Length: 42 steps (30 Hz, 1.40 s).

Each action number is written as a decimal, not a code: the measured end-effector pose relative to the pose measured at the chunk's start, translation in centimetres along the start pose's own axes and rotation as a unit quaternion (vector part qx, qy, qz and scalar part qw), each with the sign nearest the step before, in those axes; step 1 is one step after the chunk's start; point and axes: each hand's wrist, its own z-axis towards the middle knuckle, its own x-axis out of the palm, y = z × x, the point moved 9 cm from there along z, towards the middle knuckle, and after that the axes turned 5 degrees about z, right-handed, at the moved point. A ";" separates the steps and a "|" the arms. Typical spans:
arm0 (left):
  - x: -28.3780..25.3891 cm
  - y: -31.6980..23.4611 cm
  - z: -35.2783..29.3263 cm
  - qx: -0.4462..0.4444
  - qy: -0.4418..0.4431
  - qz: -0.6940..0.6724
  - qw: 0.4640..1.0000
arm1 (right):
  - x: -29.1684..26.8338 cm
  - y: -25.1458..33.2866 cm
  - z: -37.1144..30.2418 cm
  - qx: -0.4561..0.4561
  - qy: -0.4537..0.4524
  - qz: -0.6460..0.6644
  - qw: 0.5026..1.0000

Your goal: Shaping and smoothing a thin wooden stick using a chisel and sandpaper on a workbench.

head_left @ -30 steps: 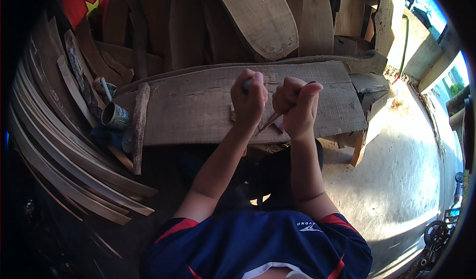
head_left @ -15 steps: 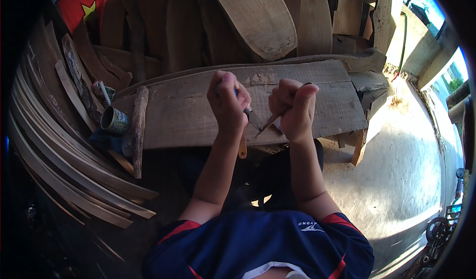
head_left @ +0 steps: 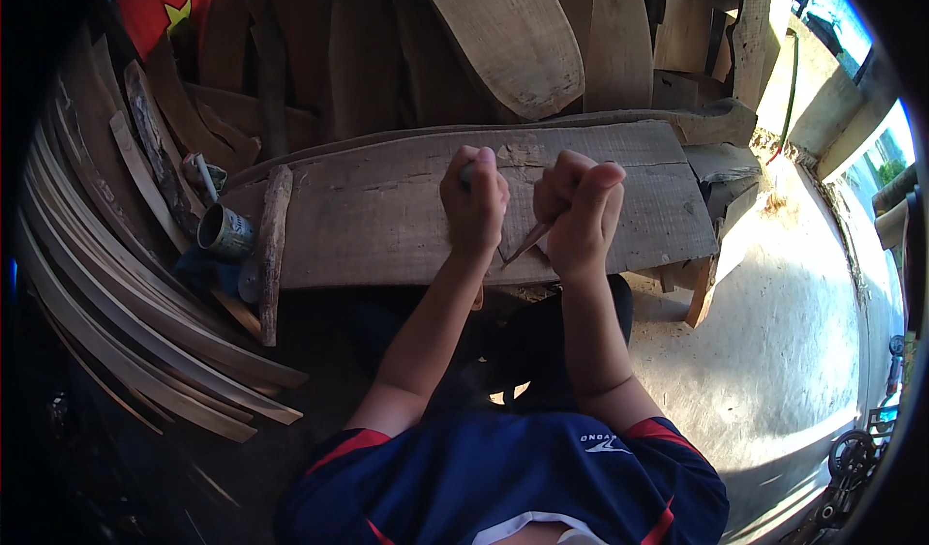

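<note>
Work appears unfinished at the near edge of the surface point(head_left: 368, 230), left grip point(head_left: 474, 199) wrapped around a dark-ended tool point(head_left: 467, 171), right grip point(head_left: 581, 206) around a slim pointed piece point(head_left: 524, 245)

Red flag point(head_left: 158, 11) (yellow-starred) at upper left — tin can point(head_left: 229, 235) and long wooden strips point(head_left: 145, 317) below it.

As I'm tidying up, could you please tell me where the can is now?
In the head view, the can is on the left, just left of the stick near the board's left end.
</note>
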 end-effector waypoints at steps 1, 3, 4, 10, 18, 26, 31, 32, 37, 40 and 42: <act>-0.6 0.3 0.2 -0.010 -0.016 -0.023 1.000 | -0.5 0.3 0.0 -0.011 -0.030 -0.025 0.999; -1.0 -1.1 0.5 0.003 -0.028 -0.059 0.998 | -1.1 0.5 -0.1 -0.016 -0.050 -0.047 0.998; -0.8 -1.6 0.5 0.002 -0.026 -0.060 0.998 | -1.5 0.6 -0.1 -0.020 -0.069 -0.066 0.995; -0.2 3.5 -0.3 0.003 0.014 0.070 0.997 | -1.4 1.2 -0.5 -0.033 -0.101 -0.083 0.991; -0.5 -2.5 -0.6 0.001 -0.024 -0.087 0.996 | -1.9 1.1 -0.5 -0.027 -0.104 -0.097 0.989; 0.7 -4.1 -0.8 0.031 0.000 -0.071 0.997 | -2.8 0.8 -0.6 -0.019 -0.083 -0.047 0.995; 0.9 -0.2 -1.0 0.019 0.026 0.009 0.999 | -1.5 0.8 -1.0 -0.017 -0.076 -0.046 0.996; 0.7 -0.1 -0.9 0.012 0.025 0.002 1.000 | -1.6 0.9 -1.0 -0.019 -0.077 -0.047 0.996; 0.6 -2.5 -1.1 0.010 0.022 -0.042 0.999 | -1.4 1.4 -1.2 -0.019 -0.072 -0.060 0.995; 0.9 -1.0 -1.6 0.121 0.019 0.120 0.985 | -0.4 1.3 -1.5 -0.021 -0.068 -0.052 0.996; 1.3 -0.8 -1.8 0.098 0.034 0.110 0.988 | -0.8 1.1 -1.4 -0.024 -0.072 -0.064 0.995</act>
